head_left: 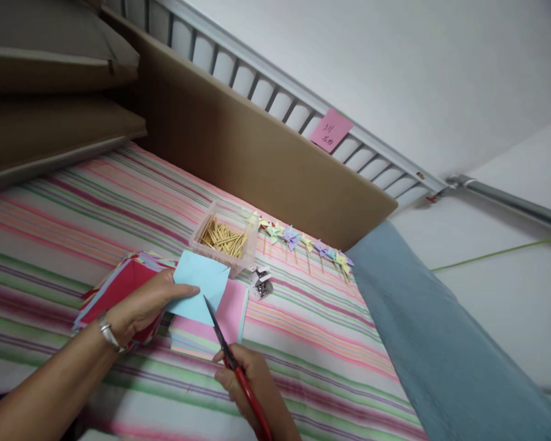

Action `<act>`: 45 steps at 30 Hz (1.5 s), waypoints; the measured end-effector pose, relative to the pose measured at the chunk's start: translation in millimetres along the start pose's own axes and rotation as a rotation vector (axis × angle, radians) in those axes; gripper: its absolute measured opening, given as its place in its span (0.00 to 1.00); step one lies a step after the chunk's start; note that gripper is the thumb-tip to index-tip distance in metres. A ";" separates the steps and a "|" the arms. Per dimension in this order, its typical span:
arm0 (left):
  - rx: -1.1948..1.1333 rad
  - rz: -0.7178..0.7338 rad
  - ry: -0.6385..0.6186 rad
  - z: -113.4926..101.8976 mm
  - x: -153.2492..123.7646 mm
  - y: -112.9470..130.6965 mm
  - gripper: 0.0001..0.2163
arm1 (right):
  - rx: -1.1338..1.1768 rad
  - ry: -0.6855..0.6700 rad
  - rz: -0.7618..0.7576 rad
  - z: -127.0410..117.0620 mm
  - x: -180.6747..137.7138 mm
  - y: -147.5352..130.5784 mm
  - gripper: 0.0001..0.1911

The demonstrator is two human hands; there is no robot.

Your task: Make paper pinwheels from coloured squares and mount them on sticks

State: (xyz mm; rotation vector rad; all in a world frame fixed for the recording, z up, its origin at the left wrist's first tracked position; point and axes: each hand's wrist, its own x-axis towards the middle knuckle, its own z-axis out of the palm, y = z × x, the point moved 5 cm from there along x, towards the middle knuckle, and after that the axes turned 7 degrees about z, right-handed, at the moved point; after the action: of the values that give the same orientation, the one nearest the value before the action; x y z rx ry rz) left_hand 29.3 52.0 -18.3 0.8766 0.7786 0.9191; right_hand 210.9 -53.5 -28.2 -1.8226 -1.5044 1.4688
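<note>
Right hand [252, 383] cropped, scissors [232, 361] blurred, blue paper [199, 294]

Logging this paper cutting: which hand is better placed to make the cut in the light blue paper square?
Probably the right hand: its grip holds the red-handled scissors, blades at the light blue paper square. The left hand holds that square.

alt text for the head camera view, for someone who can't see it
A left hand holds a light blue paper square while the right hand brings red-handled scissors to its lower edge, above a striped cloth. Nearby lie a stack of coloured paper, a clear box of wooden sticks and a row of small paper pinwheels.
</note>
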 end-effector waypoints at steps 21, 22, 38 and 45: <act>0.032 -0.023 0.147 -6.8 1.1 5.0 0.15 | -0.111 -0.151 -0.073 -18.4 -19.2 1.4 0.21; 0.024 -0.022 0.122 -5.8 0.8 4.6 0.15 | -0.080 -0.147 -0.078 -22.7 -19.8 1.9 0.20; 0.176 -0.250 -0.486 55.9 -11.0 -58.8 0.08 | 0.396 0.206 -0.243 -28.1 11.2 8.9 0.18; -0.101 -0.139 -0.302 60.1 -6.5 -50.3 0.15 | 0.548 0.529 -0.258 -43.0 7.8 10.1 0.17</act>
State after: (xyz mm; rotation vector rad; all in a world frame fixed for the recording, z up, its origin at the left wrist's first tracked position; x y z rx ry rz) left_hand 94.8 12.0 -35.5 0.8372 0.5208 0.6779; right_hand 252.1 -36.6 -22.8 -1.4566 -0.9180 1.0265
